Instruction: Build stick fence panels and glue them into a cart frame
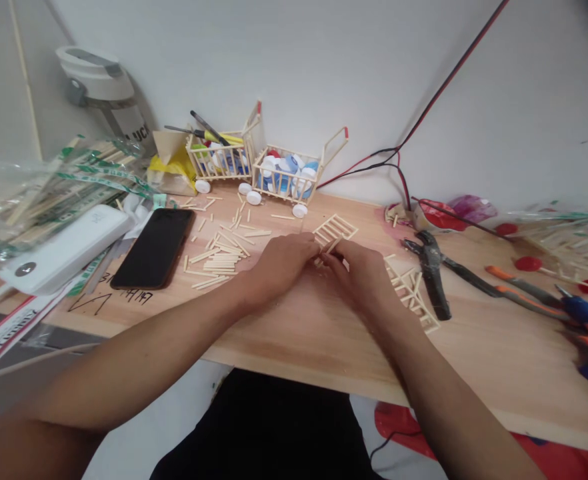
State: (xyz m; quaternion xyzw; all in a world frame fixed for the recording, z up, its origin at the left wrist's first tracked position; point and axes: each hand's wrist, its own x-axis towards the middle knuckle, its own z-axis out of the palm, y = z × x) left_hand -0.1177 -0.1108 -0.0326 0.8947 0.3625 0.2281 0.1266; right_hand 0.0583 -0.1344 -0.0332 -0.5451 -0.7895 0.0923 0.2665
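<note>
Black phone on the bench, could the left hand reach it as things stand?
Probably yes: the left hand sits close to the phone, and only a low scatter of loose wooden sticks lies between them.

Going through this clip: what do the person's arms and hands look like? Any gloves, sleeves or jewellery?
The left hand and right hand are bare, with no gloves, and no ring, watch or band shows. Both forearms are bare too, with no sleeve in view. Dark clothing shows below them.
</note>
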